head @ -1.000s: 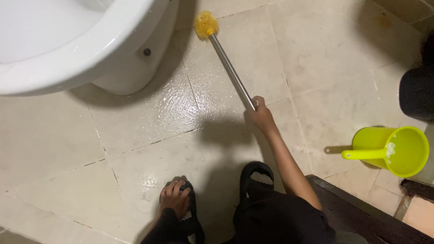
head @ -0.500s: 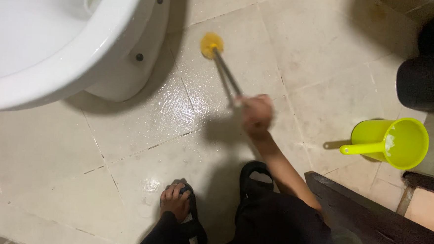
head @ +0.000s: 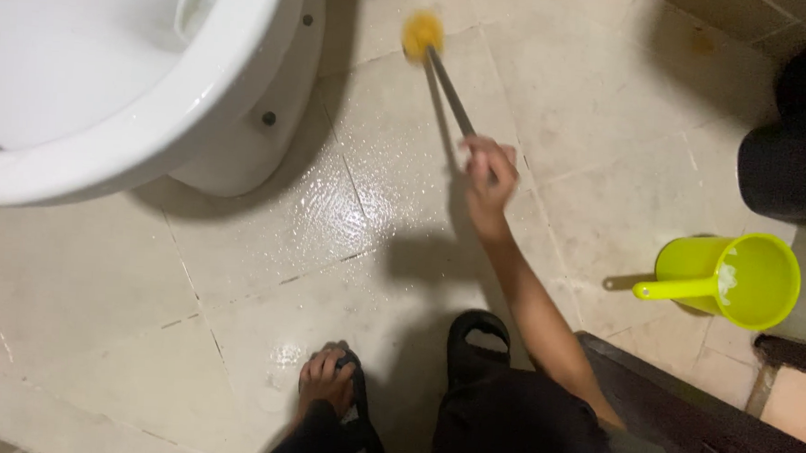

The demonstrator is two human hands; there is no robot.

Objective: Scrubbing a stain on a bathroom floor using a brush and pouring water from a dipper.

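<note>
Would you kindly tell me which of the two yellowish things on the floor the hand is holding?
The right hand holds the long-handled brush with the yellow head beside the toilet; the green jug stands untouched, apart at the right.

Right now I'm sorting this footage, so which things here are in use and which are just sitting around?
In use:
right hand
long-handled brush with its yellow head
wet floor tiles

Lying about:
lime green jug
white toilet
black bin
black sandals

Bare right arm (head: 532,302), dark shorts (head: 512,434), 2 black open-toed sandals (head: 478,345)
</note>
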